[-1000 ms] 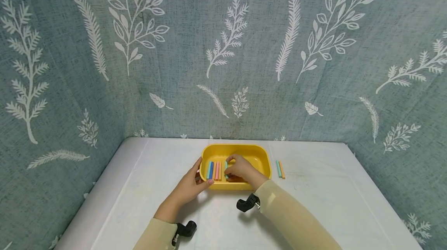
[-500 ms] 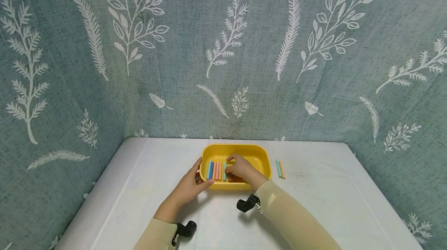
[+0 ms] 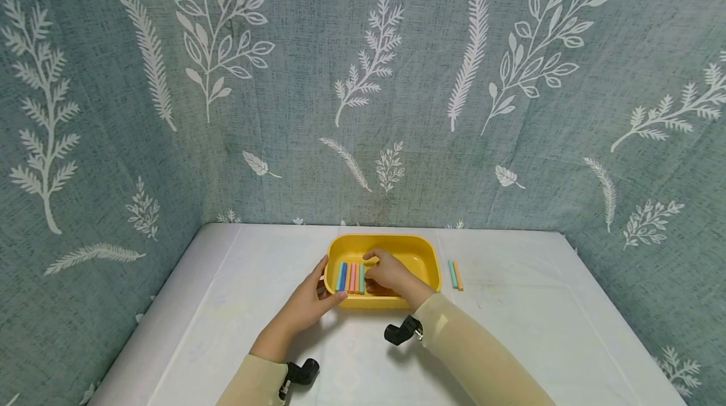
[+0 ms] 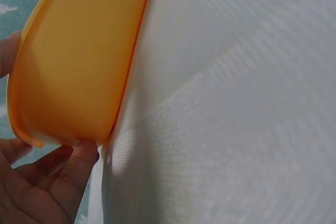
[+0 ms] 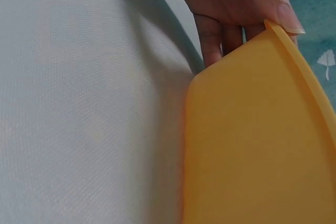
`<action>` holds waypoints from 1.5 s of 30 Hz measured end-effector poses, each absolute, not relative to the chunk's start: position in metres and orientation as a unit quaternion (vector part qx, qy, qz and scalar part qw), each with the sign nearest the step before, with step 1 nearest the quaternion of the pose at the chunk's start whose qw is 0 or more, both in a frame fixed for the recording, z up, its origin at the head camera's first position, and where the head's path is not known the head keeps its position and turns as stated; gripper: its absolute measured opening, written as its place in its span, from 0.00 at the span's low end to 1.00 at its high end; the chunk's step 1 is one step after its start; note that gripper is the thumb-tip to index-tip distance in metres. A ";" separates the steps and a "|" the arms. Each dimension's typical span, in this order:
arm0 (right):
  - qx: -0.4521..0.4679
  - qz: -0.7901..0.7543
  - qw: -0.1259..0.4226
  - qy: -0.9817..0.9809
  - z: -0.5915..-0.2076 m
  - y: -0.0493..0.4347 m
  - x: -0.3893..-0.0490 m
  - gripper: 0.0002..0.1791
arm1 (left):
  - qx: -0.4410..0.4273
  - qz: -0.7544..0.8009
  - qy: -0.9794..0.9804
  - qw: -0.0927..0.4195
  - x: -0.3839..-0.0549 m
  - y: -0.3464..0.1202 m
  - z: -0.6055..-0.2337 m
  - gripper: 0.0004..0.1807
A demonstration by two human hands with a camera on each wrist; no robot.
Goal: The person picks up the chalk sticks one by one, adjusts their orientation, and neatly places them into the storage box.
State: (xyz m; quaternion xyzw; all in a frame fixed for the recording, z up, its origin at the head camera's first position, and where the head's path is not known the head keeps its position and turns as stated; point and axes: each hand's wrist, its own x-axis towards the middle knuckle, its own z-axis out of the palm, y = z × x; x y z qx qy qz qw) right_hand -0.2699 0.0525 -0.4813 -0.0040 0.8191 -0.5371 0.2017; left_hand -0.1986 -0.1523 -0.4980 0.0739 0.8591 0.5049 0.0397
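A yellow tray (image 3: 397, 302) stands on the white table, with a row of chalk sticks (image 3: 353, 278) in its left part. Its left front corner is gripped by my left hand (image 3: 309, 305), thumb over the rim and fingers against the outer end; the left wrist view shows those fingers (image 4: 79, 166) on the wall. Inside the tray, my right hand (image 3: 391, 272) is beside the teal chalk stick (image 3: 362, 279), the rightmost of the row. Its thumb and forefinger are spread, with nothing seen between them. The right wrist view shows the tray's outer wall and my left hand (image 5: 231, 3).
Two more chalk sticks, one teal (image 3: 452, 274) and one orange (image 3: 458, 275), lie side by side on the table right of the tray. A leaf-patterned cloth (image 3: 363, 91) hangs behind and along both sides of the white table (image 3: 510, 330).
The teal chalk stick has shifted left against the row. My right fingers have moved slightly left and come off it. My left hand and the tray have stayed put.
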 end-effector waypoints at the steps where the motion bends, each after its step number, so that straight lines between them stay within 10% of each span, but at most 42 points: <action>1: -0.004 -0.539 0.200 0.818 -0.481 0.053 -0.270 0.23 | 0.073 0.504 0.860 0.039 -0.199 -0.152 -0.498 0.54; 20: -0.061 -0.550 0.173 0.815 -0.434 0.091 -0.258 0.16 | 0.062 0.498 0.864 0.036 -0.198 -0.151 -0.497 0.54; 45: -0.054 -0.487 0.002 0.872 -0.426 0.181 -0.232 0.15 | 0.065 0.501 0.862 0.036 -0.199 -0.151 -0.498 0.54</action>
